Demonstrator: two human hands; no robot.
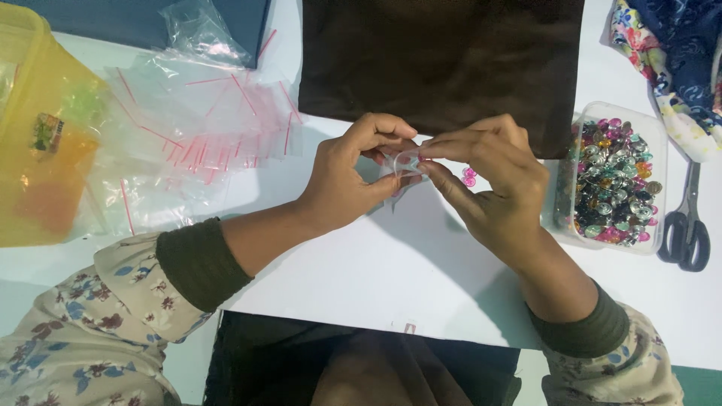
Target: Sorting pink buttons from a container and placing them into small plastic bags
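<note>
Small clear zip bag (pixel 398 167) sits pinched between left hand (pixel 350 177) and right hand (pixel 492 180), seemingly mid-fill. Pink gems (pixel 469 177) lie loose; many gems fill the tray (pixel 658 135), many empty bags (pixel 203 128) wait.

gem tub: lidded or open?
Open. The gem tub shows no lid; coloured gems fill it nearly to the rim, beside the scissors.
</note>
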